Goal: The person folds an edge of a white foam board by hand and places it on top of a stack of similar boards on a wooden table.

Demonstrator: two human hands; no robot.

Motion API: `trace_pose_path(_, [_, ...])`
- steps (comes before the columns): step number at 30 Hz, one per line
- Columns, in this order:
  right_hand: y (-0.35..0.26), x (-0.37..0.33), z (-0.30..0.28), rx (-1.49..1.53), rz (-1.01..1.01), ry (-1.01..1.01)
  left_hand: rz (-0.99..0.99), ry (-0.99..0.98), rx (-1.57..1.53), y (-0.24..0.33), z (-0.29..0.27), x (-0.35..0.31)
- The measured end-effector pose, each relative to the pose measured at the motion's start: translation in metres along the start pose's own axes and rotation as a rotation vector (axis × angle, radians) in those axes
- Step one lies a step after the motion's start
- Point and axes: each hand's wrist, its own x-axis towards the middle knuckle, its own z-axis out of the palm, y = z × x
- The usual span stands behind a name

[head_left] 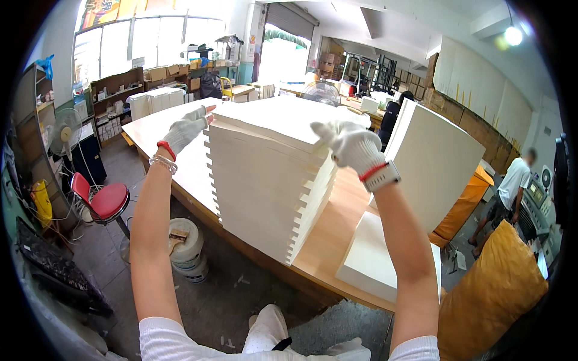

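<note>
A tall stack of white paper (259,186) stands upright on the wooden table in front of me, its side edges stepped like teeth where layers are offset. My left hand (189,127), in a white knitted glove, reaches to the upper left edge of the stack, fingers stretched out and fingertips bare. At the upper right corner is my right hand (352,144), also gloved and slightly blurred. Its fingers are bent around that corner, one lying over the top and the others down the side.
The wooden table (319,240) bears a lower white stack (368,256) and a tall white stack (436,156) on the right. Left of the table are a bucket (188,249) with a brush and a red stool (108,201). An orange sack (494,295) stands right; a person (512,186) is beyond.
</note>
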Motion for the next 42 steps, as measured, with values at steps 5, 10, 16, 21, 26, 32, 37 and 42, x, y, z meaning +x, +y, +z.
trace_pose_path(5, [-0.023, -0.042, 0.019, -0.159, -0.248, 0.099, 0.060, -0.046, -0.263, -0.007, 0.012, -0.003])
trace_pose_path(10, [-0.021, -0.041, 0.024, -0.155, -0.314, 0.194, 0.106, 0.000, -0.254, -0.024, 0.002, -0.003])
trace_pose_path(16, [-0.008, -0.041, 0.038, -0.158, -0.418, 0.307, 0.051, 0.141, -0.112, -0.013, 0.006, -0.004])
trace_pose_path(21, [-0.012, -0.045, 0.045, -0.180, -0.466, 0.369, 0.077, 0.107, -0.165, -0.019, -0.004, -0.002])
trace_pose_path(26, [0.014, -0.043, 0.062, 0.031, -0.641, 0.555, -0.003, 0.102, -0.172, -0.026, -0.001, 0.005])
trace_pose_path(32, [0.149, -0.159, 0.093, 0.333, -0.396, 0.468, 0.401, 0.730, -0.497, -0.006, 0.066, -0.053])
trace_pose_path(37, [0.306, -0.299, 0.149, 0.011, 0.109, 0.546, 0.958, 0.327, -0.294, 0.085, 0.150, -0.151])
trace_pose_path(42, [0.359, -0.403, 0.135, -0.251, 0.449, 0.909, 1.366, -0.455, -0.267, 0.207, 0.307, -0.178])
